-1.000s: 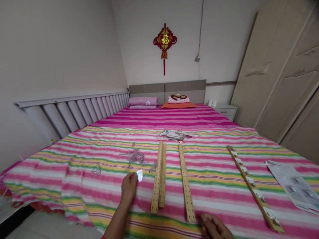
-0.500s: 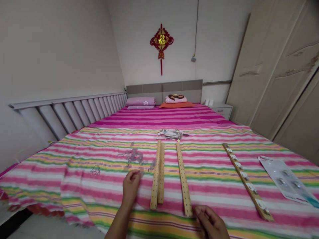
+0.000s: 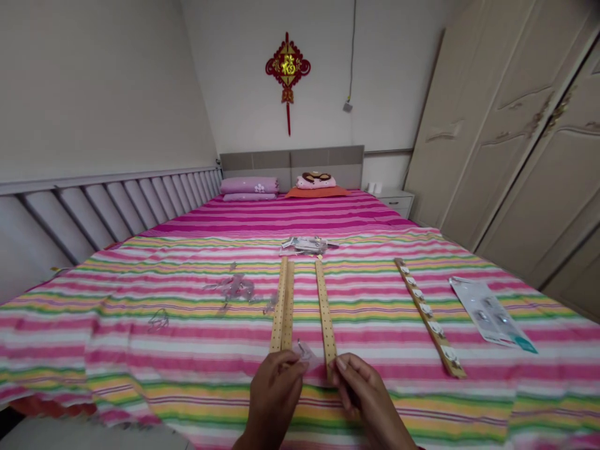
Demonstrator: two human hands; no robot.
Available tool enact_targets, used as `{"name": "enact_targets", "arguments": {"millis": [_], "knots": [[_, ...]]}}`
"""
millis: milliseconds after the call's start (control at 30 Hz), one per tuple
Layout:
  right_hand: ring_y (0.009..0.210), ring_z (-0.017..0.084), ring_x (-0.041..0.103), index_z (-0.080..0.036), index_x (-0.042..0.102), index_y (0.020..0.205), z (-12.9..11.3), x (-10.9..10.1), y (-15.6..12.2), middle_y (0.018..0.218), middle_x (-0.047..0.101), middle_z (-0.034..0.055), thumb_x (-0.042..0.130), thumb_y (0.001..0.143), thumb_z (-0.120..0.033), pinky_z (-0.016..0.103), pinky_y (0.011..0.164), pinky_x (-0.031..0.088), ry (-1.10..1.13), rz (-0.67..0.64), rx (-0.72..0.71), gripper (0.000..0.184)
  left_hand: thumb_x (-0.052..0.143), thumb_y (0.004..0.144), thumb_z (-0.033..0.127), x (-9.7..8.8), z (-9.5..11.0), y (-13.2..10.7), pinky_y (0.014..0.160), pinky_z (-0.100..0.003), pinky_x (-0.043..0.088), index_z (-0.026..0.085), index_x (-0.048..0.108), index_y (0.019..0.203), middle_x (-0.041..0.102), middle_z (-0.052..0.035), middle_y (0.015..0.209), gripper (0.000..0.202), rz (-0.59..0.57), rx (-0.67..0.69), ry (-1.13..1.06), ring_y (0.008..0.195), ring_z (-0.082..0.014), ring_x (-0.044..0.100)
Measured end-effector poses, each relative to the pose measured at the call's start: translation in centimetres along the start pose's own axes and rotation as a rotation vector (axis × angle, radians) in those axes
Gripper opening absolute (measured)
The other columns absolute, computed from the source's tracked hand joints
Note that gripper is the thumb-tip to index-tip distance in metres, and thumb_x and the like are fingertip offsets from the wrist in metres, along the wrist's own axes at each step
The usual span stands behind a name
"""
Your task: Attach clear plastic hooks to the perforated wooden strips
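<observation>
My left hand [image 3: 274, 397] and my right hand [image 3: 363, 394] meet at the near edge of the striped bedspread [image 3: 140, 337]. Between their pinched fingers is a small clear plastic bag [image 3: 305, 353]; both hands seem to grip it. Just beyond lie a pair of perforated wooden strips [image 3: 282, 306] side by side and a single perforated strip [image 3: 325, 315], whose near end touches my right fingers. Further right lies a wooden strip with round white fittings [image 3: 429, 315].
Clear plastic wrappers [image 3: 232, 289] lie left of the strips, a heap of small packets [image 3: 305, 245] beyond them, and a flat printed bag [image 3: 490, 312] at the right. Pillows [image 3: 250, 185] rest at the headboard. A wardrobe [image 3: 525, 137] stands on the right, a nightstand [image 3: 396, 201] beside it.
My left hand has carried the small clear bag from left of the strips to the middle, and my right hand has come up to meet it. The view has shifted right.
</observation>
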State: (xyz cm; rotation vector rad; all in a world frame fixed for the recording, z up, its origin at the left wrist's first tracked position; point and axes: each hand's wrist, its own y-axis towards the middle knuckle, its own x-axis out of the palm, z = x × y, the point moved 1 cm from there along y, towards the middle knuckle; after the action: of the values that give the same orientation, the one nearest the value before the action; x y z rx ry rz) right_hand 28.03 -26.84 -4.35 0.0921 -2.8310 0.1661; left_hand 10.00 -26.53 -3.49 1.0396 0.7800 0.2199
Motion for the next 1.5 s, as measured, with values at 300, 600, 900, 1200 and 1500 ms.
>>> {"name": "enact_targets", "arguments": {"millis": [300,600,900,1200,1500], "knots": [[0.036,0.003,0.029,-0.018,0.06,0.068,0.0,0.7,-0.8,0.05,0.047,-0.0074,0.077,0.058,-0.056,0.018,0.034,0.023,-0.016,0.056,-0.044,0.043,0.06,0.078,0.014,2.5,2.4,0.5,0.071,-0.031,0.042,0.026,0.068,0.084,0.07,-0.002,0.078,0.016,0.05,-0.01,0.203,0.073,-0.016,0.062],[0.038,0.006,0.032,-0.017,0.065,0.064,0.1,0.7,-0.4,0.046,0.048,-0.005,0.076,0.059,-0.056,0.019,0.034,0.023,-0.046,0.125,-0.076,0.041,0.06,0.08,0.017,3.2,3.7,0.4,0.076,-0.033,0.034,0.024,0.067,0.076,0.069,0.0,0.075,0.011,0.096,-0.031,0.186,0.071,-0.0148,0.057],[0.041,0.007,0.033,-0.018,0.059,0.06,0.0,-1.3,0.9,0.049,0.049,-0.0041,0.071,0.065,-0.048,0.02,0.038,0.023,-0.104,0.147,-0.11,0.033,0.061,0.08,0.022,3.3,4.6,0.9,0.077,-0.033,0.037,0.025,0.067,0.089,0.068,-0.0015,0.084,0.011,-0.065,-0.109,0.03,0.078,-0.0169,0.058],[0.052,0.01,0.038,-0.019,0.055,0.062,-3.4,-4.0,1.7,0.055,0.049,-0.0041,0.058,0.066,-0.024,0.022,0.05,0.027,-0.421,-0.235,-0.144,0.007,0.059,0.078,0.032,3.3,0.6,2.0,0.063,-0.026,0.046,0.018,0.07,0.083,0.065,-0.0045,0.077,0.018,-0.381,-0.738,-0.511,0.069,-0.0159,0.06],[0.049,0.009,0.039,-0.018,0.055,0.059,-3.3,-4.2,3.6,0.052,0.048,-0.0057,0.064,0.065,-0.028,0.022,0.048,0.028,-0.377,-0.268,-0.125,0.014,0.061,0.075,0.032,4.4,1.2,1.3,0.06,-0.024,0.044,0.017,0.064,0.073,0.066,-0.003,0.066,0.016,-0.552,-0.859,-0.747,0.064,-0.0154,0.06]]}}
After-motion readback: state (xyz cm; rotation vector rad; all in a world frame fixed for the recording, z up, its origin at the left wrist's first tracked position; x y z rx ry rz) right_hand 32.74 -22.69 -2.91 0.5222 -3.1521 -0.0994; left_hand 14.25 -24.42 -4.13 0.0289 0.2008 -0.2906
